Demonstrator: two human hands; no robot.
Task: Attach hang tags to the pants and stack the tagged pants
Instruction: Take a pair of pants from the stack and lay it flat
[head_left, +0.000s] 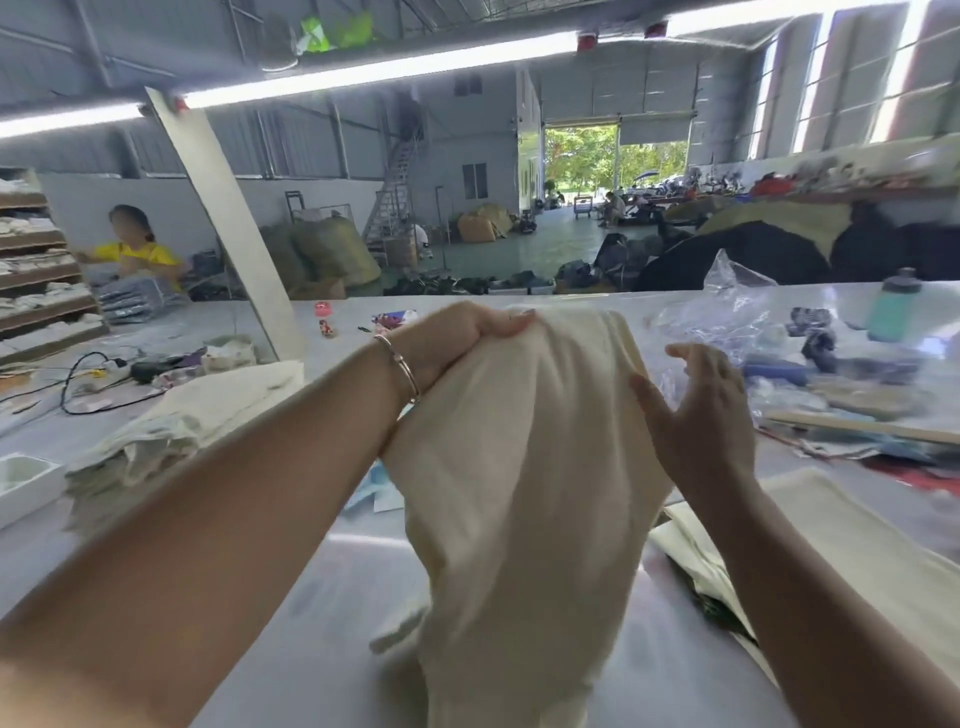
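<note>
**Cream pants lifted by one end, right hand free beside them**

The left hand (457, 338) holds a pair of cream pants (524, 467) up off the worktop (322, 587), its fingers (511, 326) curled over the top edge and bunching the cloth. The garment hangs down towards the camera in long, loose folds, and its lower end trails onto the worktop at the near edge. The right hand (701, 410) hovers at the pants' right side with fingers spread and slightly bent, holding nothing; whether the thumb touches the cloth cannot be told.

The fabric looks light, soft and limp. It drapes and creases under its own weight and should not slip much, but it will not keep any shape unless it is supported. A pinch at the top edge, probably the waistband, gives the firmest hold. A second hold on the opposite side of that edge would spread it flat for tagging. No hang tag shows on the pants.

To the left lies a stack of cream garments (171, 436), likely the pile for finished pieces. To the right, more cream fabric (841, 525) rests flat on the worktop. Beyond it are crumpled clear plastic bags (737, 301) and a teal bottle (891, 312).
</note>
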